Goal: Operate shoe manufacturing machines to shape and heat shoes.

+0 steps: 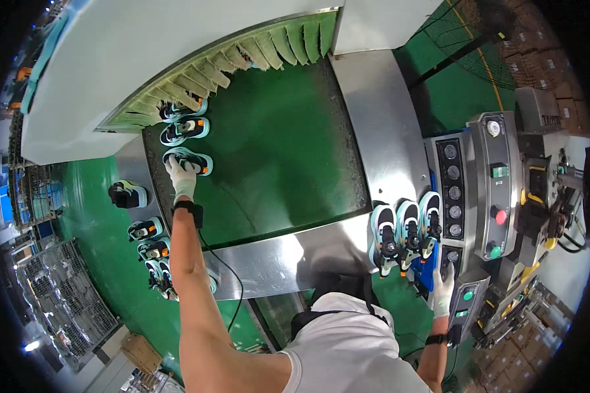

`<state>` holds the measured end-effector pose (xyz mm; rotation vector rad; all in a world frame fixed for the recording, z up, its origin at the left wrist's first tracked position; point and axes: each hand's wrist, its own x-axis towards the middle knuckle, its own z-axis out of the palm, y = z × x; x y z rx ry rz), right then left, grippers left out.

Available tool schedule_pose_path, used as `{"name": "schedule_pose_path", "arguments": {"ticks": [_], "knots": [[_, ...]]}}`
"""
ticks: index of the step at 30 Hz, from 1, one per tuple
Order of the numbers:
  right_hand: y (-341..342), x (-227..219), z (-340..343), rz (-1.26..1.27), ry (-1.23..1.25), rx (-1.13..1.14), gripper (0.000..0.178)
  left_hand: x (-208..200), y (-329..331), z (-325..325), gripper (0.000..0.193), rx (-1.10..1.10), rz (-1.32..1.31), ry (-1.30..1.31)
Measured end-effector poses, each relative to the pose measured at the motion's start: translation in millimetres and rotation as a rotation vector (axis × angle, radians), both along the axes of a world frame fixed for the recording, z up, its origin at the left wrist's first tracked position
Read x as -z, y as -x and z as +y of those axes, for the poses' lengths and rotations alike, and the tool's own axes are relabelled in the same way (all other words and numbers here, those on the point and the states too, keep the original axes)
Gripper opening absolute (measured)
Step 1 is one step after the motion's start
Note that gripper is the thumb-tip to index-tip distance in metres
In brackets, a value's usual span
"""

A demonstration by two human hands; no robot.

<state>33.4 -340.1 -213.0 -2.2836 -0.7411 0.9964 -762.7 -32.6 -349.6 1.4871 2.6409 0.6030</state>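
1. The left hand (180,180), in a white glove with a black wrist strap, reaches far forward over the dark green conveyor belt (275,150). Its grip is clamped on the heel end of a small teal, white and black sports shoe (190,160) that lies on the belt's left edge.
2. Just beyond that grip, two more teal and black shoes with orange accents (185,128) lie in a row on the belt, the farthest near the hanging strip curtain (242,56) of the white tunnel housing (111,65).
3. To the left of and below the left grip, off the belt, a black and white shoe (128,194) stands alone, and further teal and orange shoes (152,249) are lined up nearer the person.
4. The right hand (443,290), also in a white glove, rests on the grey control panel (469,196) with buttons and dials; whether its fingers are spread or curled I cannot tell.
5. Just to the left of the right grip, three teal, white and black shoes (406,236) stand side by side on the steel surface (373,118) at the belt's near right corner.
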Motion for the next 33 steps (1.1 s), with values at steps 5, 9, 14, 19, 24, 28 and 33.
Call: {"name": "schedule_pose_path", "arguments": {"ticks": [5, 9, 14, 19, 24, 28, 33], "knots": [[31, 36, 96, -0.032, 0.041, -0.198, 0.073, 3, -11, 14, 0.034, -0.02, 0.01, 0.143], [12, 85, 93, -0.33, 0.045, -0.211, 0.058, -15, -20, -8, 0.025, 0.383, 0.228, 0.18], [9, 85, 83, -0.38, 0.047, -0.355, 0.066, -32, -126, -55, 0.022, 0.486, -0.113, -0.022], [83, -34, 124, -0.206, -0.267, -0.439, 0.08, -103, -254, -86, 0.019, 0.624, -0.392, -0.022], [148, -142, 126, 0.049, -0.433, -0.738, 0.077, -186, -413, -97, 0.024, 0.942, -0.748, 0.034], [112, -170, 95, 0.005, -0.413, -0.642, 0.072, -229, -506, -93, 0.033, 1.038, -0.866, 0.097], [37, -186, 48, 0.148, -0.357, -0.437, 0.082, -282, -600, -103, 0.041, 1.184, -0.818, 0.107]]}}
